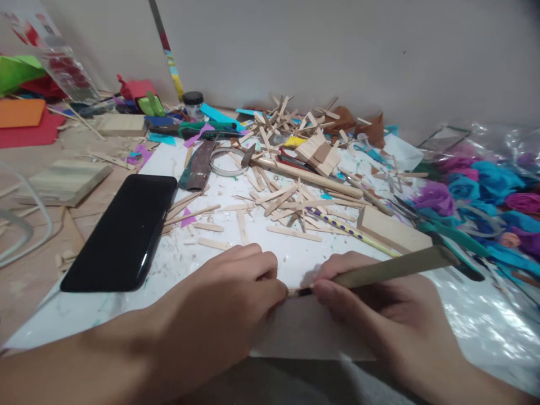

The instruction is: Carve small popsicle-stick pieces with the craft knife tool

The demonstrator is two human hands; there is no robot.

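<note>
My left hand (248, 292) is closed, fingertips pinched on the end of a small wooden stick (292, 293) at the front of the white paper (304, 332). My right hand (392, 309) wraps round a knife-like tool with a flat olive-brown handle (392, 268). The handle slants up to the right. Its dark tip (302, 292) points left and meets the stick beside my left fingertips. How much of the stick lies under my left fingers is hidden.
Behind the hands lie scattered craft sticks (291, 202), a hammer (304, 174), a tape ring (228, 162) and a wooden block (392, 229). A black phone (126, 230) rests at left. Green-handled scissors (455, 242) and crepe paper flowers (476, 180) are at right.
</note>
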